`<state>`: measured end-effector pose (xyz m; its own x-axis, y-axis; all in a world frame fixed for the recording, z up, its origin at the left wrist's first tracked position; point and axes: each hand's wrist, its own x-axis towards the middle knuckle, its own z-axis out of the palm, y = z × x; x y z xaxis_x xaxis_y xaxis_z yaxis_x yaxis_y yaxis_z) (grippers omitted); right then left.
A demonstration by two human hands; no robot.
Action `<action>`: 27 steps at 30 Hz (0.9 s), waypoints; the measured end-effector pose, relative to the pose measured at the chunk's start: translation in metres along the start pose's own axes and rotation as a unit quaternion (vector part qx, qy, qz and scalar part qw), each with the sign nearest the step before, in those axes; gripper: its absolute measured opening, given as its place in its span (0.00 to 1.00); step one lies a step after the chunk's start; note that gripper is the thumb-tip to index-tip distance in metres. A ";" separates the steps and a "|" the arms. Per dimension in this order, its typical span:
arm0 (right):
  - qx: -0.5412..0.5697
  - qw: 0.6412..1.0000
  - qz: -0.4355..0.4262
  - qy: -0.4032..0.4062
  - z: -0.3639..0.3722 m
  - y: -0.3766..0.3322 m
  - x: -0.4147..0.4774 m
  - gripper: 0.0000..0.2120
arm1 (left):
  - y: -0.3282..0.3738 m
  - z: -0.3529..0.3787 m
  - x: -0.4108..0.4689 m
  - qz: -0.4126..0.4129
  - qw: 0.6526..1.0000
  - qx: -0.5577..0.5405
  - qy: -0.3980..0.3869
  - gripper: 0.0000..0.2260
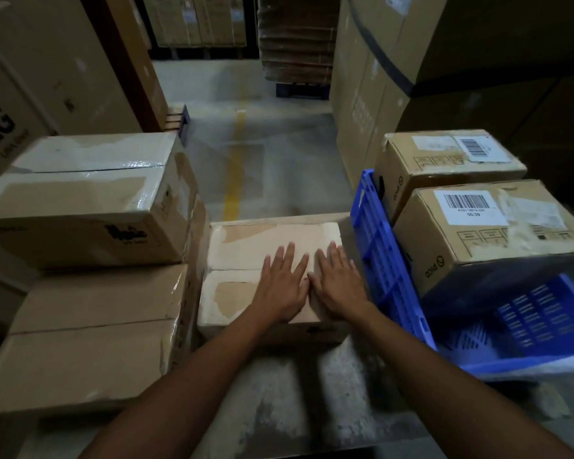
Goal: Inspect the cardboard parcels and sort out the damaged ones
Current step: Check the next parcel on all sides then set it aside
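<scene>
Grip: left hand (pixel 284 286) and right hand (pixel 340 284) lie flat, fingers straight, side by side on the middle parcel (pixel 246 260); nothing grasped.
Left of the hands: stacked taped parcels (pixel 80 200).
Right of the hands: blue crate (pixel 378 246) holding two labelled boxes (pixel 478 233).

A blue slatted crate (pixel 378 253) sits just right of the right hand (pixel 340 286); farther ahead, a yellow line (pixel 234 170) runs along the concrete floor (pixel 295 154).
</scene>
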<state>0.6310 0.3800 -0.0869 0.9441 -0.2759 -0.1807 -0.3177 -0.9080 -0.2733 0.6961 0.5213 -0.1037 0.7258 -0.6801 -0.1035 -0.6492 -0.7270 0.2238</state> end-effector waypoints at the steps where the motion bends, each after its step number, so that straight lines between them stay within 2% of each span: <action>1: -0.001 1.000 0.001 -0.012 0.001 0.002 0.001 0.30 | -0.002 0.001 0.001 -0.004 1.000 0.000 -0.007 0.26; 4: -0.016 1.000 0.003 0.006 -0.001 0.000 0.003 0.29 | -0.007 -0.005 0.004 0.011 1.000 0.015 -0.002 0.25; 6: -0.025 0.999 0.004 0.028 -0.014 -0.004 0.014 0.25 | -0.010 -0.016 0.010 0.026 0.999 0.013 0.035 0.22; 8: -0.024 1.000 0.013 0.016 -0.027 -0.008 0.031 0.24 | -0.016 -0.025 0.020 0.017 0.995 -0.034 0.091 0.18; 10: 0.016 1.000 0.022 -0.009 -0.026 -0.009 0.043 0.26 | -0.027 -0.030 0.032 -0.037 0.988 -0.073 0.128 0.17; 14: 0.147 0.988 0.047 -0.024 -0.006 0.000 0.042 0.31 | -0.059 -0.030 0.045 -0.189 0.978 -0.043 0.078 0.19; 17: 0.229 0.970 0.079 0.025 -0.003 0.000 0.039 0.32 | -0.084 -0.029 0.040 -0.297 0.949 -0.050 0.089 0.22; 20: 0.332 0.935 0.116 0.048 -0.011 0.000 0.043 0.35 | -0.095 -0.035 0.038 -0.374 0.905 -0.163 0.123 0.24; 24: 0.423 0.889 0.151 0.092 -0.031 -0.002 0.046 0.38 | -0.089 -0.050 0.038 -0.392 0.861 -0.264 0.186 0.22; 27: 0.393 0.889 0.187 0.139 -0.054 -0.011 0.042 0.38 | -0.077 -0.072 0.030 -0.396 0.846 -0.273 0.230 0.20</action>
<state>0.6794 0.3616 -0.0400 0.7102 -0.6785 -0.1875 -0.4746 -0.2648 -0.8394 0.7845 0.5637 -0.0538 0.9775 0.1990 -0.0704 0.1921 -0.7002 0.6876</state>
